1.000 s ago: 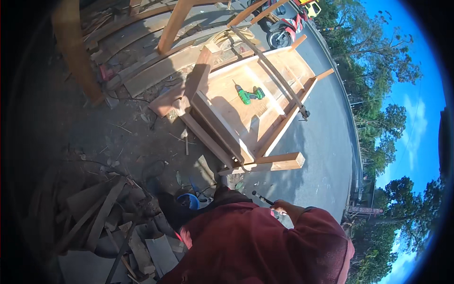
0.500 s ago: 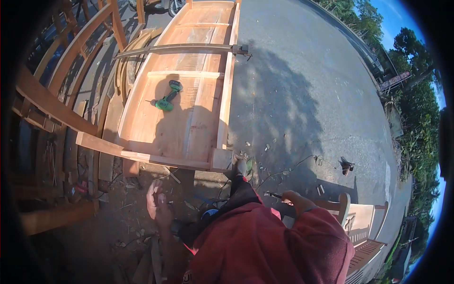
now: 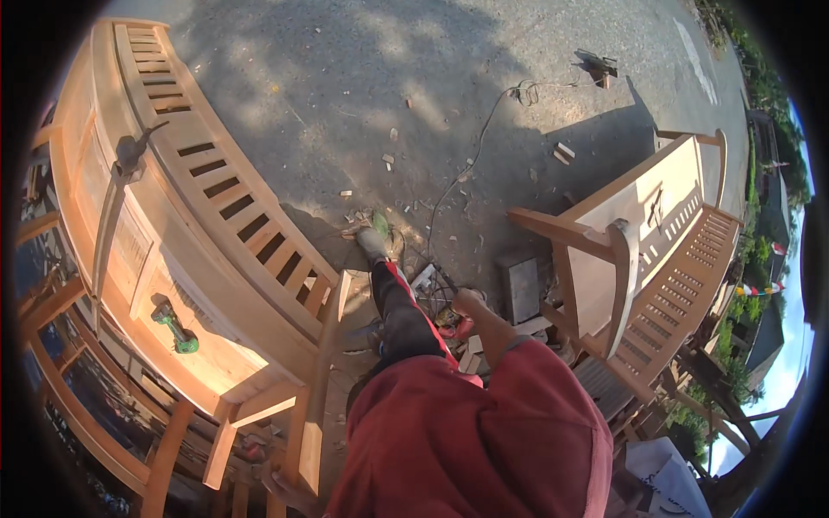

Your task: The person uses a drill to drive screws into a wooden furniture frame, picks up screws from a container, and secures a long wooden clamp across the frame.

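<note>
My right hand [image 3: 469,304] is closed around a slim dark tool [image 3: 446,278], its exact kind unclear, held low over scattered offcuts. My left hand [image 3: 283,489] is down at the lower left beside the end post [image 3: 306,436] of a wooden bench [image 3: 233,285]; its fingers are too hidden to read. This bench has a slatted strip along its right side. On its inner panel lies a green cordless drill [image 3: 175,328], away from both hands. A long bar clamp [image 3: 110,220] spans the bench farther up.
A second slatted wooden bench [image 3: 639,285] stands at the right. My shod foot [image 3: 373,244] is by the first bench's corner. A cable [image 3: 449,186] runs over the pavement to a dark object [image 3: 600,73]. Wooden frames [image 3: 86,406] crowd the lower left, and a grey block [image 3: 521,289] sits near the right hand.
My view has swung to the right, bringing the second bench fully in. The first bench now appears turned, its slatted side showing. My left hand has gone lower, beside the post; the right still grips the tool.
</note>
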A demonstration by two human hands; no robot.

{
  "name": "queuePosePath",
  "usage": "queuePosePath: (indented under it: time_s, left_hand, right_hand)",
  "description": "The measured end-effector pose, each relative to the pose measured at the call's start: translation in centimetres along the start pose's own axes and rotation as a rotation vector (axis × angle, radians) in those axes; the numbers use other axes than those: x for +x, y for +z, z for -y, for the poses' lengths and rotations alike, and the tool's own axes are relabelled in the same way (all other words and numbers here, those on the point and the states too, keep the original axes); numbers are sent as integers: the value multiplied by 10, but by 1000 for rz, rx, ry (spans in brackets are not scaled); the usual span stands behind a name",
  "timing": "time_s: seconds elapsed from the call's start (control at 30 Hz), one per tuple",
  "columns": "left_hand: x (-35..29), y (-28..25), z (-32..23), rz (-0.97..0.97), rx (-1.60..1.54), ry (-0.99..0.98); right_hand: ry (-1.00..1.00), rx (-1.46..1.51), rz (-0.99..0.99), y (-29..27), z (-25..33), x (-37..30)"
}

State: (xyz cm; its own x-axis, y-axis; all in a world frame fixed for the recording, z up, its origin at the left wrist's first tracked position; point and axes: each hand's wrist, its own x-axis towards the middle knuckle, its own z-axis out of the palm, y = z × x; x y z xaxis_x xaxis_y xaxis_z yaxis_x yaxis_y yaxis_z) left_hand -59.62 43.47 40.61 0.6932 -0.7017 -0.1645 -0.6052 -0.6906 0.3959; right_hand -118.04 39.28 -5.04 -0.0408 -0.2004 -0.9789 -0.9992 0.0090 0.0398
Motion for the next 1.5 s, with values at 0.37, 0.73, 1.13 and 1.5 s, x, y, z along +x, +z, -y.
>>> queuePosePath:
  time_s: [0.37,0.73,1.13,1.5]
  left_hand:
    - [53,37,-43,380,443,-89]
    - [85,69,-42,796,623,-164]
    - [143,12,28,1131,428,-347]
    - [423,173,-196,188,-318,-277]
  right_hand:
    - [551,981,-236,-5,-25,-54]
    - [270,737,-246,38,-81,-19]
    - [-468,602,-435,-284,133,-21]
    - [-553,765,-151,-728,349,1]
